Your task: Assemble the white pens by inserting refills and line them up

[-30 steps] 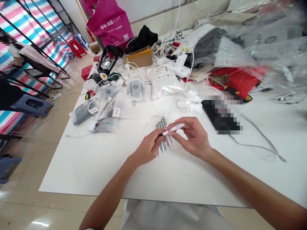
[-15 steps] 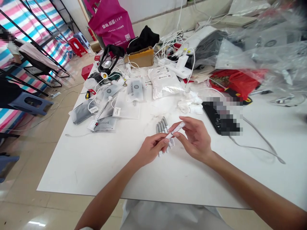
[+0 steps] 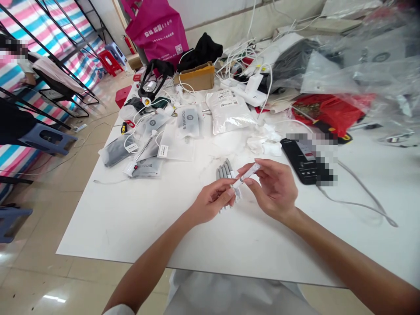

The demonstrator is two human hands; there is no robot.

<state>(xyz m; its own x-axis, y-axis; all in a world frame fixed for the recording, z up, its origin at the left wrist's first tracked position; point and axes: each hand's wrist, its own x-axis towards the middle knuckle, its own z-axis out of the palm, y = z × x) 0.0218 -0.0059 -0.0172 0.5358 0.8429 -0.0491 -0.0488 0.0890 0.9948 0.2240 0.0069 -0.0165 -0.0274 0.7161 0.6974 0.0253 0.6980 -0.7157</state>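
- left hand (image 3: 210, 203): fingers (image 3: 221, 194) together and curled, tips at the lower end of the white stick, can't tell if gripping it
- right hand (image 3: 274, 188): thumb (image 3: 251, 182) and index finger (image 3: 251, 164) pinched on the slim white stick (image 3: 248, 173), other fingers apart and curled; stick held tilted in the air over the table, between both hands
- row of slim grey sticks (image 3: 225, 173): lying side by side on the table, right under the hands, partly hidden by them
- white table (image 3: 114, 223): both hands above it, forearms reaching in from the near edge
- ROCKBROS pouches (image 3: 147, 168): several lying left of the hands and further up, some with white cables
- silver-white foil bag (image 3: 228, 113): beyond the hands, with a printed label
- crumpled white tissue (image 3: 264, 143): just beyond the right hand
- black smartphone (image 3: 300, 159): right of the tissue, partly pixelated; grey cable (image 3: 364, 192) runs out beside it
- cardboard box (image 3: 196, 77) and power strip (image 3: 246, 92): far end of table, tangled white cables (image 3: 236, 57) around
- red bag (image 3: 328, 111) and clear plastic sheeting (image 3: 361, 61): far right
- magenta tote bag (image 3: 155, 30): behind the table
- plastic stools (image 3: 49, 140): on the floor, far left
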